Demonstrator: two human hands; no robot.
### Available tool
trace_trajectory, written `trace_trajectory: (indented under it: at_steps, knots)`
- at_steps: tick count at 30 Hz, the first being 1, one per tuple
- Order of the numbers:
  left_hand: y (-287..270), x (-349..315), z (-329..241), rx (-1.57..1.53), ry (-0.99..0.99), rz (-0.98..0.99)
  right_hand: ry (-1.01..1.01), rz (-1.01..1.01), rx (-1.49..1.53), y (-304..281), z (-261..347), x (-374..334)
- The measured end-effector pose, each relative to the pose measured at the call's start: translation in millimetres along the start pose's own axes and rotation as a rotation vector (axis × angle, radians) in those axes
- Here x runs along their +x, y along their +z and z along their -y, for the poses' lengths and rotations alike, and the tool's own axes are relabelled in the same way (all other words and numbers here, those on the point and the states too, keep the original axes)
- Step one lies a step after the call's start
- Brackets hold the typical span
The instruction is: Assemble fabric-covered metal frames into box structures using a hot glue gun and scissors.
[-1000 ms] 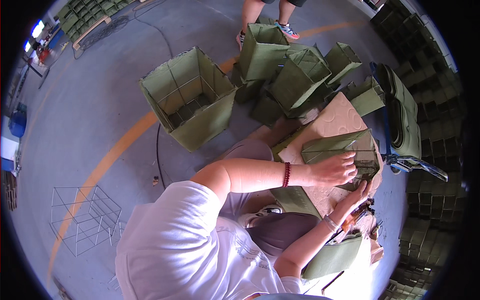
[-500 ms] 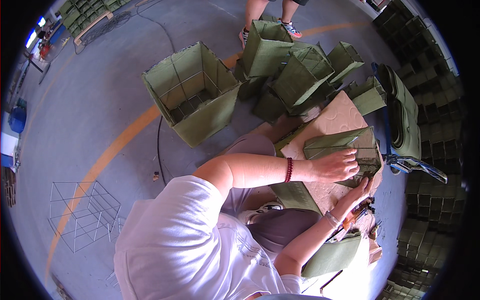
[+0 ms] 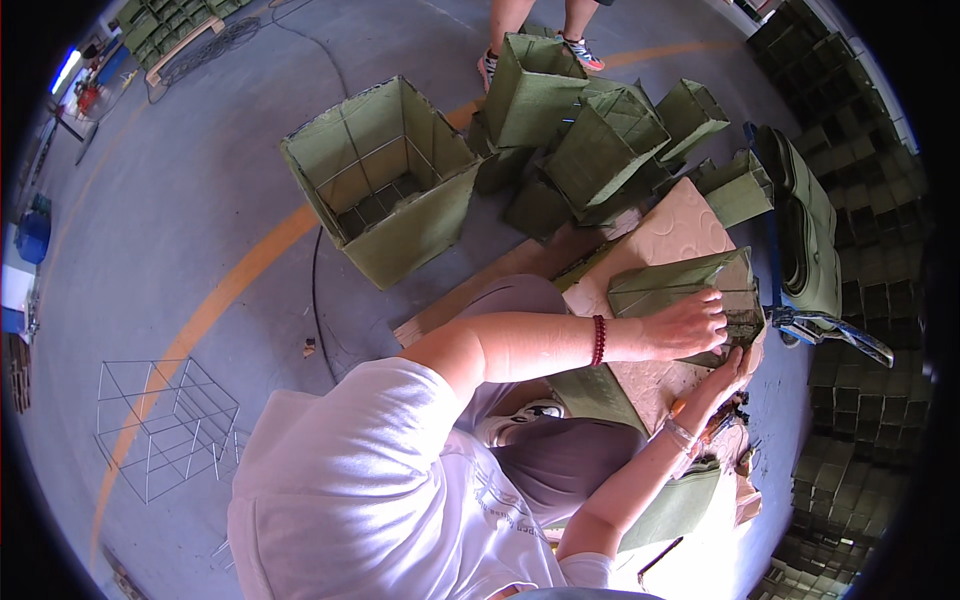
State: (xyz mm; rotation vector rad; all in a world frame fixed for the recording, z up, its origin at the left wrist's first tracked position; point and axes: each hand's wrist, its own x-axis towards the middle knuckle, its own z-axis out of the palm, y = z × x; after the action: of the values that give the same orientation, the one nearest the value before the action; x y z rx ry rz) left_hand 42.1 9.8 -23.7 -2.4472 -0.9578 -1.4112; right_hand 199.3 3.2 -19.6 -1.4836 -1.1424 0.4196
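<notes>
A small green fabric box with a thin wire frame (image 3: pixel 660 284) lies on its side on a tan cardboard sheet (image 3: pixel 690 222), its open end facing right. My left hand (image 3: pixel 690 325), below a dark red bead bracelet, is closed at the box's open end, fingertips curled on the fabric and wire there. Lower down, my right hand (image 3: pixel 722 380) has its fingers bent against the near corner of the same rim. What exactly lies between the fingertips is too small to make out. Beneath the cardboard sits a green block-like base (image 3: pixel 600 395).
A large green box with a wire frame inside (image 3: pixel 410 235) stands at upper left, beside several smaller green boxes (image 3: pixel 605 150). A bare wire frame (image 3: pixel 165 425) lies on the floor. Folded green covers (image 3: pixel 810 240) hang at right. Someone's legs (image 3: pixel 578 18) show at the top.
My left hand has shifted slightly right along the box's rim. The fingers of my right hand, straighter before, are now more bent at the corner.
</notes>
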Motion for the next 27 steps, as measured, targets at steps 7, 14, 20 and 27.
trace_trajectory:
  at_steps: [7,14,20,27]
  knots:
    - [-5.1,-0.4,-4.5,0.085,0.016,0.017,0.017,-0.05,0.053,1.0,6.5,-5.5]
    - [-2.9,0.0,-3.2,0.063,0.043,-0.01,-0.011,-0.046,0.003,-2.3,-7.3,-1.3]
    - [-0.2,5.8,12.1,-0.124,0.038,-0.036,-0.11,-0.029,-0.157,1.9,-11.3,9.4]
    - [-6.2,4.3,12.2,-0.268,0.025,-0.046,-0.107,-0.074,-0.128,4.5,-18.0,10.1]
